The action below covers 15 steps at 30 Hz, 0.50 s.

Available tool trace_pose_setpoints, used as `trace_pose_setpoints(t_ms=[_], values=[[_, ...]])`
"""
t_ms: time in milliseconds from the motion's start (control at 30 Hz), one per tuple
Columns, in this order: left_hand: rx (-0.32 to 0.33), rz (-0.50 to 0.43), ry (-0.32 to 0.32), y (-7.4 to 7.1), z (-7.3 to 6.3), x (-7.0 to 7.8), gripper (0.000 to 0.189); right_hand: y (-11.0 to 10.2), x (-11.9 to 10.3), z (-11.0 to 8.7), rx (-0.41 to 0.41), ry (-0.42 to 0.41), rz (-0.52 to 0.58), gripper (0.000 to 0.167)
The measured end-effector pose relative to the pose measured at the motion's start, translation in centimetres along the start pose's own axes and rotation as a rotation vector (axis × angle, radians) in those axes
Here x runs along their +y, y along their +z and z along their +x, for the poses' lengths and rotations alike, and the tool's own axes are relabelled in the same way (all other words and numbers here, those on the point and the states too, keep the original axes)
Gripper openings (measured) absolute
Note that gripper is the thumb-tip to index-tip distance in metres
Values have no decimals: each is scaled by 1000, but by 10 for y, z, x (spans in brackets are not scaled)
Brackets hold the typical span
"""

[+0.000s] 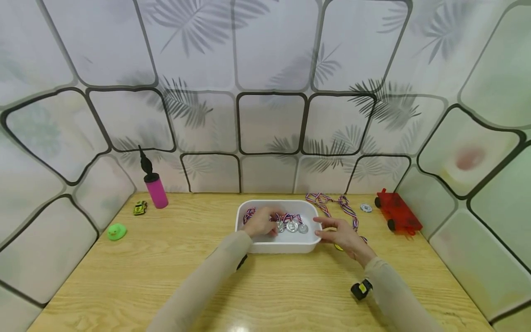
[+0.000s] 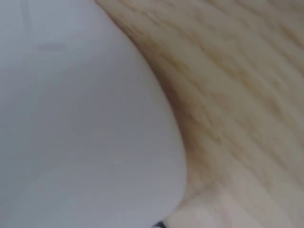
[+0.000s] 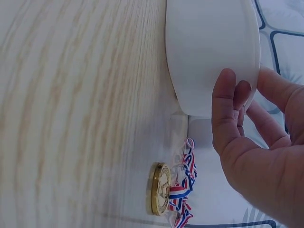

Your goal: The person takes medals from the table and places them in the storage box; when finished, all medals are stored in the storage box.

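A white plastic tray (image 1: 282, 248) stands on the table, holding several silver medals (image 1: 292, 226) on red, white and blue ribbons (image 1: 250, 215). My left hand (image 1: 260, 222) reaches over its near left side, fingers down among the medals; I cannot tell whether they grip one. The tray's outer wall (image 2: 95, 133) fills much of the left wrist view. At the right end, my right hand (image 1: 341, 236) grips the tray rim, fingers and thumb curled about it, as the right wrist view shows. Below that hand lies a gold medal (image 3: 161, 189) with a striped ribbon (image 3: 189, 166).
Striped ribbons (image 1: 348, 210) and a poker chip (image 1: 366, 208) lie right of the tray, before a red toy vehicle (image 1: 397, 212). A black-and-yellow tape measure (image 1: 361, 289) sits near my right sleeve. Left stand a pink pump (image 1: 156, 191), toy car (image 1: 140, 208) and green duck (image 1: 116, 231).
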<state>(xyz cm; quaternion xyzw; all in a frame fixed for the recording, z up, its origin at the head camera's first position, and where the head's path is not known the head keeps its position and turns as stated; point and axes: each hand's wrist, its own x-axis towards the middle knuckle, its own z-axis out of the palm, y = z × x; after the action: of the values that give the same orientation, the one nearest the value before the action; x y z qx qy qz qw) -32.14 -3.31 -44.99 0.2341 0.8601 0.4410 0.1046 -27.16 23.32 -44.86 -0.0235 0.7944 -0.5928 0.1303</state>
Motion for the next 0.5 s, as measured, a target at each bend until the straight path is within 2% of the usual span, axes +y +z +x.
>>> trace_pose_setpoints(t_ms=[133, 233, 367, 500], values=[[10, -17, 2, -9, -4, 1, 44, 1, -1, 0, -25, -12, -1, 57], [20, -68, -12, -17, -6, 1, 39, 0, -1, 0, -27, -18, 0, 57], [52, -110, -41, -29, -10, 1, 32, -2, 2, 0, -30, -34, -10, 58], [93, -105, -57, -40, -17, 2, 28, -5, 5, -1, -42, -57, -12, 59]])
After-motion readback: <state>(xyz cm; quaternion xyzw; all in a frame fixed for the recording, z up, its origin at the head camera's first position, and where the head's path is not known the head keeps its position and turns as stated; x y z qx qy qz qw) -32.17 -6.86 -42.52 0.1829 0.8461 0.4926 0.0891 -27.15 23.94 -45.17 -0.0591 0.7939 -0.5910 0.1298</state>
